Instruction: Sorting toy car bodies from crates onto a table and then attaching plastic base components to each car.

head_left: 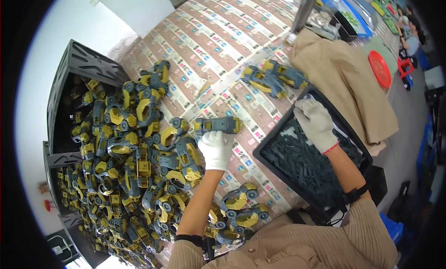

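My left hand (pixel 216 150), in a white glove, is closed on the near side of a grey and yellow toy car body (pixel 217 125) lying flat on the patterned table. In a paler beige glove with a red cuff edge, my right hand (pixel 317 125) is over the far part of a black tray (pixel 287 187). Its fingers are curled together near the tray's far rim, and anything between them is hidden. Many loose dark grey plastic strips (pixel 299 160) fill the tray.
A large heap of toy cars (pixel 134 162) spills from black crates (pixel 88 67) at left. Several cars (pixel 262 81) lie beyond my hands, others (pixel 239 199) near my body. Brown cloth (pixel 339 69), a metal post (pixel 305 11) and a red stool top (pixel 379 69) are at right.
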A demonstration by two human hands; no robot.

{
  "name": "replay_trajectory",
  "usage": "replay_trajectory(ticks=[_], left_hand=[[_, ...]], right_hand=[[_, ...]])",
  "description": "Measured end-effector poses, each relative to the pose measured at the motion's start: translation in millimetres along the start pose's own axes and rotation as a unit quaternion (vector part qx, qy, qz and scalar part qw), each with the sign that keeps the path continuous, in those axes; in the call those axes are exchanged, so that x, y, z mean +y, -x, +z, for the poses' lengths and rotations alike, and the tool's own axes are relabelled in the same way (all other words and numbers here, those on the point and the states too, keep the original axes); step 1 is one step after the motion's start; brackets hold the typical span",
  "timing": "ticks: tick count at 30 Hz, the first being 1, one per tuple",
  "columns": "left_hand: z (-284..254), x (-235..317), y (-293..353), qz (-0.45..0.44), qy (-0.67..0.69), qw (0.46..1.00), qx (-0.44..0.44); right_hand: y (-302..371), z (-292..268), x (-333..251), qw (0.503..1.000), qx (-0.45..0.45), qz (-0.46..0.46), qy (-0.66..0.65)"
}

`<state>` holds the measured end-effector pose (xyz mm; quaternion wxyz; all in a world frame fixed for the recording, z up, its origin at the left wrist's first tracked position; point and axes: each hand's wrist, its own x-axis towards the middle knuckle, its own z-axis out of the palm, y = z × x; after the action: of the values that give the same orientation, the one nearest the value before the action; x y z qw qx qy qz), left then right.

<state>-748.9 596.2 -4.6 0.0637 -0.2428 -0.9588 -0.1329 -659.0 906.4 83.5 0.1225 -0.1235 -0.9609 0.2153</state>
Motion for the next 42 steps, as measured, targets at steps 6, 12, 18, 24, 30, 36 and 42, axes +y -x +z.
replay_trajectory(ticks=[6,12,18,24,30,36,42], left_hand=[[-19.7,11.8,36.9,0.021,0.136,0.990,-0.010],[-32.7,16.4,-5.8,0.034,0.133,0.990,0.004],[-6.0,2.7,8.8,0.076,0.142,0.987,-0.019],[-10.1,14.5,34.0,0.012,0.150,0.989,-0.004],[-8.5,15.3,34.0,0.000,0.148,0.989,0.011],[-7.7,15.5,39.7,-0.008,0.144,0.989,0.028],[-8.5,14.6,40.5,-0.023,0.158,0.987,0.001]], right_hand=[[66.3,-14.4,42.6,0.991,-0.089,0.094,0.023],[74.0,30.6,23.8,0.970,-0.174,0.133,0.102],[66.2,19.2,38.0,0.949,-0.245,0.199,-0.012],[42.4,-0.7,-14.3,0.747,-0.243,0.332,-0.522],[11.1,57.6,-86.8,0.688,-0.333,0.230,-0.603],[-3.1,80.9,-95.6,0.689,-0.388,0.231,-0.567],[-3.7,68.0,-110.3,0.750,-0.362,0.214,-0.510]])
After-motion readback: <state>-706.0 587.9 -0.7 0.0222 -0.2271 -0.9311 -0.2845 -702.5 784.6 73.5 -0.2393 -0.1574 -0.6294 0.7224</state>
